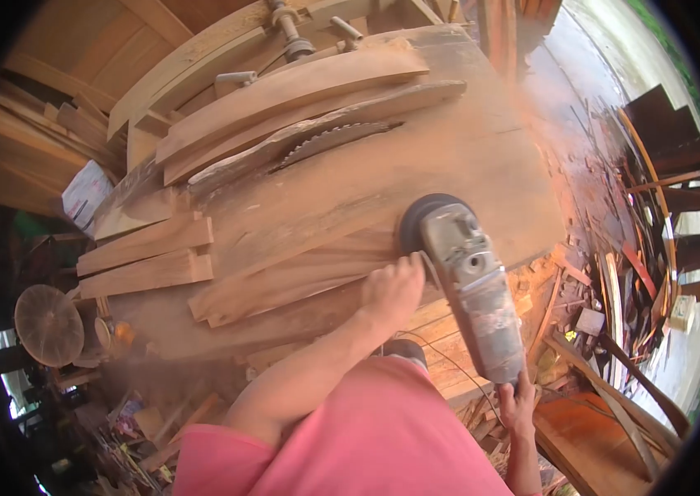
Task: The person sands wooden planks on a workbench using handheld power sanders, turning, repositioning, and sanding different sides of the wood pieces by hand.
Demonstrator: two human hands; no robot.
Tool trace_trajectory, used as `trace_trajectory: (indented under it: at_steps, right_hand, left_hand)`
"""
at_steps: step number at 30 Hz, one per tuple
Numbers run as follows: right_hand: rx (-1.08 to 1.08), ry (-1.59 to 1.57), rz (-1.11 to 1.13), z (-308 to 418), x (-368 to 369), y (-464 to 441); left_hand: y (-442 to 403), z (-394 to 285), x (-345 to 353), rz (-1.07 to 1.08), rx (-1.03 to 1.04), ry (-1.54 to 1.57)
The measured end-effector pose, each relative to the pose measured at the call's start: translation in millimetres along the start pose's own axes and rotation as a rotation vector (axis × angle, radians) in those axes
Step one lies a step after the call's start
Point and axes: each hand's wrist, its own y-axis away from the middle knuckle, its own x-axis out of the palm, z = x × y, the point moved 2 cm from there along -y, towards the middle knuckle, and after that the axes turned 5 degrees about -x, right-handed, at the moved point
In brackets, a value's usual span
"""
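An angle grinder point(478, 289) with a dark round disc point(432, 217) at its head lies across the near side of the saw table. My right hand point(518, 403) is wrapped around the rear end of its body. My left hand point(395, 289) is closed beside the grinder's head, at what looks like its side handle; the grip itself is mostly hidden by the fingers. The disc rests at the end of a curved wooden piece point(308, 269) along the table's near edge. Whether it spins cannot be made out.
A toothed saw blade point(337, 142) sticks up through the dusty table point(482, 157). Curved boards point(292, 95) lie behind it, and two short wood pieces point(147, 260) at left. A power cord point(457, 368) hangs near my body. Wood scraps point(614, 289) litter the ground at right.
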Motion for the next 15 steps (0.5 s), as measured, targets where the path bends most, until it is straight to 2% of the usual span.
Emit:
trace_trajectory:
  at_steps: [4,9,15]
  right_hand:
    - [-0.030,0.025,0.061,1,11,3]
    - [-0.109,0.132,0.157,21,57,13]
    - [-0.240,0.268,0.348,73,127,18]
  left_hand:
    - [10,11,-1,0.009,-0.040,-0.019]
    - [69,77,-12,-0.012,-0.156,-0.054]
    - [151,165,-38,0.012,-0.435,0.053]
